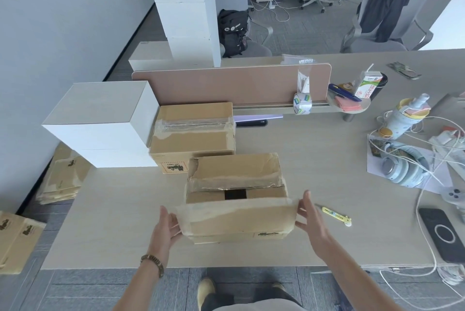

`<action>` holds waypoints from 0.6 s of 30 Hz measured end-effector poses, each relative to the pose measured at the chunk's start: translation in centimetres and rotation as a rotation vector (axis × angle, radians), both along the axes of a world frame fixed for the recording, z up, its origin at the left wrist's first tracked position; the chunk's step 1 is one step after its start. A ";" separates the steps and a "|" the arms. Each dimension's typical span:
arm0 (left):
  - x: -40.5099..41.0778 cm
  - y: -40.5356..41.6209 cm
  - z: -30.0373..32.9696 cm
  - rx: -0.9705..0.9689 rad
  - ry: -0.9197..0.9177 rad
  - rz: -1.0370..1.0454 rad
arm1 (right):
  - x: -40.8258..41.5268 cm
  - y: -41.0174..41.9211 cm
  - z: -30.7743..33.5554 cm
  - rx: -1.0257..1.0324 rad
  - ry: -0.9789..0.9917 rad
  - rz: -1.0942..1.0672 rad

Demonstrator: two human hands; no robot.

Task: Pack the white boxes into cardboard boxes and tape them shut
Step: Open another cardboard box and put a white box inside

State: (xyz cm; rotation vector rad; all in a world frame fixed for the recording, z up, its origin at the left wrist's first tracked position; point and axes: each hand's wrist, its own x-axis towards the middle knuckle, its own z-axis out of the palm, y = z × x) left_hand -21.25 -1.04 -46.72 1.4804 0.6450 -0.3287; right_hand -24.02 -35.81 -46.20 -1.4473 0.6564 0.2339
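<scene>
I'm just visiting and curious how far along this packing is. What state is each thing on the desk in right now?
Near carton: open, flaps up, no white box visible inside.
Far carton: taped shut.
White boxes: closed, stacked, unpacked.
Tape roll: on the divider ledge, untouched.
Yellow cutter: lying on the desk.
Left hand: open, touching the front flap's left end.
Right hand: open, at the flap's right end.

We are reaching both forearms forward from 6 o'clock, bare, converging toward centre. Left hand (168, 224) is sitting at 7 o'clock, palm turned inward toward 3 o'clock, fingers straight and spread, beaded bracelet (153, 263) on wrist. Right hand (310, 217) is sitting at 5 o'clock, palm facing 9 o'clock, fingers straight, pointing toward 12 o'clock. Both hands are lying flat, uncurled.
</scene>
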 end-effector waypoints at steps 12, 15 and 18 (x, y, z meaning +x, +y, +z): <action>1.5 1.6 1.0 0.398 0.108 -0.999 | 0.4 -1.4 -0.9 -0.510 0.119 0.841; 1.3 -0.2 0.2 0.544 0.080 -0.970 | 0.5 0.5 -2.0 -0.662 0.113 0.800; 0.6 -1.8 -0.7 0.634 0.071 -0.932 | -0.2 2.6 -3.3 -0.842 0.097 0.754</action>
